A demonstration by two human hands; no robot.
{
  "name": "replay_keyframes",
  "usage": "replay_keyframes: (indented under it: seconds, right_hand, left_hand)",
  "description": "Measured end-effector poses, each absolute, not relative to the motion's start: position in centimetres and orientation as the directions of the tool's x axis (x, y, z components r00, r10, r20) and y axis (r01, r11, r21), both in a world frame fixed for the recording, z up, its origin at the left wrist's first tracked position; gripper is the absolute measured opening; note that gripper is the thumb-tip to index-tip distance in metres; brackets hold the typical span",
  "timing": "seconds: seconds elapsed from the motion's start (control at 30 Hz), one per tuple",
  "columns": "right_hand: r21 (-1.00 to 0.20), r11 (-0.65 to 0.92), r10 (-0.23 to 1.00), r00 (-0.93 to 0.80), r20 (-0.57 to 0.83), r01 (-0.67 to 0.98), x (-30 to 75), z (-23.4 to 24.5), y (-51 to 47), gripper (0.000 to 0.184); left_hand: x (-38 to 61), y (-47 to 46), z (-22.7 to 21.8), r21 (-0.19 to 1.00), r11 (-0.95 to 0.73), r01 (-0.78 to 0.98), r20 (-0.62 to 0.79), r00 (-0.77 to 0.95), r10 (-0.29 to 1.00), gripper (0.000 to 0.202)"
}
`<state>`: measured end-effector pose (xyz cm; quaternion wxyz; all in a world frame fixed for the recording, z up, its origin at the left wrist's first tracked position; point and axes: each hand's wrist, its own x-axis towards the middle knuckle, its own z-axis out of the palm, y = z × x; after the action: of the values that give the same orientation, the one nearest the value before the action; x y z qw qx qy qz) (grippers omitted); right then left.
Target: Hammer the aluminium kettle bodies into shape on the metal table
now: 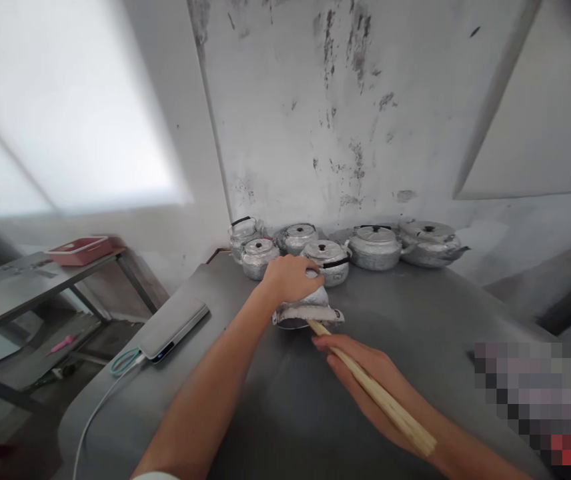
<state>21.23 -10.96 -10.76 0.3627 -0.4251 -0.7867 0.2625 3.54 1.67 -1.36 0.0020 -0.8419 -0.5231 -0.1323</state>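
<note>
1. Aluminium kettle (310, 312) sits near the middle of the worktop (430, 320), towards its far edge.
2. My left hand (290, 277) presses on top of it, fingers curled down over it.
3. My right hand (365, 380) has its fingers closed around a stick (385, 403), whose tip meets the kettle.
4. More kettles (375, 247) line the far edge.
5. A power bank (173, 327) and scissors (124, 361) lie at the left edge.

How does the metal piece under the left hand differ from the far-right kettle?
The metal piece lies on the table under the left hand, a wooden stick in the right hand touching it; the far-right kettle stands untouched at the wall. The kettle shows a black-knobbed lid; the piece none. Both are silver metal.
</note>
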Motion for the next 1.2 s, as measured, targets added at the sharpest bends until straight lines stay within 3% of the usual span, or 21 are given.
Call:
replay_keyframes:
  seconds: [0.13, 0.57, 0.93, 1.2]
  right_hand:
    - [-0.753, 0.455, 0.881, -0.366, 0.301, 0.475, 21.31, -10.49, -10.85, 0.031]
    - [-0.711, 0.509, 0.861, -0.307, 0.407, 0.486, 21.24, -9.9, -11.22, 0.03]
    - [-0.739, 0.474, 0.877, -0.335, 0.345, 0.478, 21.62, -10.11, -11.07, 0.033]
    - [-0.73, 0.487, 0.872, -0.313, 0.376, 0.48, 21.16, -9.81, -11.44, 0.032]
  left_hand:
    - [3.51, 1.85, -1.62, 0.138, -0.455, 0.88, 0.236, 0.417, 0.878, 0.04]
    - [3.55, 1.73, -1.36, 0.145, -0.457, 0.878, 0.232, 0.419, 0.878, 0.04]
    - [3.55, 1.48, -1.09, 0.141, -0.454, 0.88, 0.212, 0.421, 0.882, 0.041]
    - [3.46, 1.66, -1.39, 0.14, -0.455, 0.88, 0.224, 0.419, 0.88, 0.041]
